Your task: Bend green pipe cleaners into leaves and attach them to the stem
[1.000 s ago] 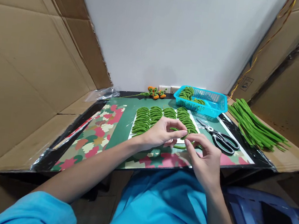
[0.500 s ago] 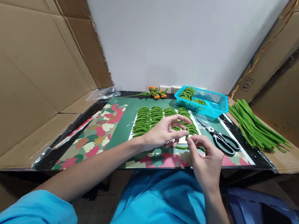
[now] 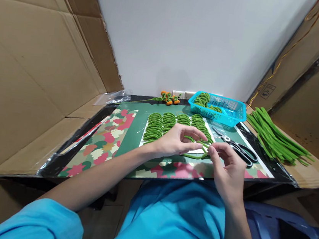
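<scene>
Right now it looks like a small green strip (image 3: pixel 206 145) is being bent into a curve, one little piece by itself.

On the left side of the work, lots of bent green pieces (image 3: pixel 153 126) lie in neat rows on a white sheet (image 3: pixel 197 152) on the desk (image 3: pixel 126 131). Behind them is a twig with orange flowers (image 3: pixel 170 98).

Next comes the left hand (image 3: pixel 178 139), held over the sheet. Its thumb and first finger are curved and a little bit apart, with the strip's end near them. I can't tell if they touch it.

The strip is between the two hands, above the near part of the sheet. The right hand (image 3: pixel 228 162) has its thumb and first finger pinched on the other end.

I think the next move needs a soft grip from both hands, so the strip curves and doesn't slip.

Farther right are a blue basket (image 3: pixel 225 120) with more bent pieces inside, then scissors (image 3: pixel 241 150), then a pile of long green sticks (image 3: pixel 278 138).
</scene>
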`<state>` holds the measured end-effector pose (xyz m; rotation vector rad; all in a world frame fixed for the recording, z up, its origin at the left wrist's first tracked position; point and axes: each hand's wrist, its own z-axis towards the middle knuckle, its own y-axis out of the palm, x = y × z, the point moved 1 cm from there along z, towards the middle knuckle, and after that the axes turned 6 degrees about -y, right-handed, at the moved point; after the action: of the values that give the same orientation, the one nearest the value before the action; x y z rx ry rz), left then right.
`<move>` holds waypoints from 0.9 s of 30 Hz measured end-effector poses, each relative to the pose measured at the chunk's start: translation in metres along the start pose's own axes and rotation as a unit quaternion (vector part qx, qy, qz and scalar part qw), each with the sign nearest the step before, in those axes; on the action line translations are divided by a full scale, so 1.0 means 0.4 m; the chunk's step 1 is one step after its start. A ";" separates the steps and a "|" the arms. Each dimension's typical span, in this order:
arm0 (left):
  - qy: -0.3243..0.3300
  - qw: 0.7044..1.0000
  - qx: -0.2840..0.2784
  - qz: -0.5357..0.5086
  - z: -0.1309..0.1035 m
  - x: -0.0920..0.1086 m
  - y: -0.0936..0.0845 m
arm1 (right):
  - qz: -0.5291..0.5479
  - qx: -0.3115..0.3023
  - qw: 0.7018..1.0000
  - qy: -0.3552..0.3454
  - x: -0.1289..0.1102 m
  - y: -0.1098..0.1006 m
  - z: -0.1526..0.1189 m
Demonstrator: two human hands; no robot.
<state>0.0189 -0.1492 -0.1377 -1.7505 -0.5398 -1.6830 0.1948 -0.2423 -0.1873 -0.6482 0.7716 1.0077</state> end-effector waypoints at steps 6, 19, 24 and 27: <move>-0.011 0.998 -0.010 0.058 0.000 -0.015 0.011 | -0.019 -0.001 1.000 -0.016 0.000 -0.003 -0.001; -0.013 0.998 -0.011 0.055 0.001 -0.028 0.008 | -0.078 0.007 0.996 -0.044 -0.005 0.024 -0.005; -0.026 0.997 -0.033 0.069 -0.001 -0.032 0.011 | -0.077 -0.012 0.995 -0.059 -0.002 0.029 -0.005; -0.024 0.998 -0.015 0.056 0.001 -0.028 0.014 | -0.080 0.000 0.996 -0.048 0.003 0.028 -0.002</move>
<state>0.0220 -0.1516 -0.1496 -1.8123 -0.4302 -1.5827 0.1849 -0.2381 -0.1901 -0.6449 0.6255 0.8862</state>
